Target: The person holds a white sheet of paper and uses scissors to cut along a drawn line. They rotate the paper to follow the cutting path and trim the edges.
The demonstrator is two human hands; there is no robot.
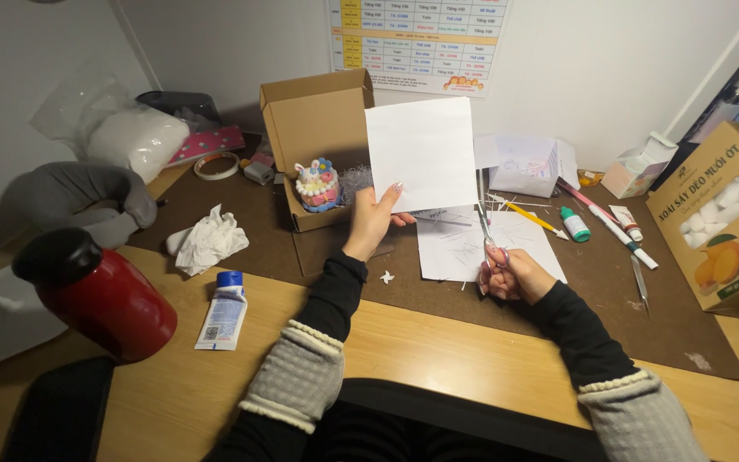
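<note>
My left hand (372, 218) holds a white sheet of paper (421, 152) upright by its lower left edge, above the brown desk mat (609, 291). My right hand (511, 275) grips a pair of scissors (484, 224) whose blades point up at the sheet's lower right edge. Under the scissors lies another white sheet (459, 244) strewn with thin paper slivers. A tiny white paper scrap (387, 277) rests on the mat below my left wrist.
An open cardboard box (314, 128) holds a small pastel toy cake (318, 184). A red flask (100, 295), a small tube (224, 312), crumpled tissue (207, 239) and a tape roll (215, 165) sit left. Pens, a yellow pencil (534, 218), a green-capped bottle (573, 224) and a yellow box (720, 218) sit right.
</note>
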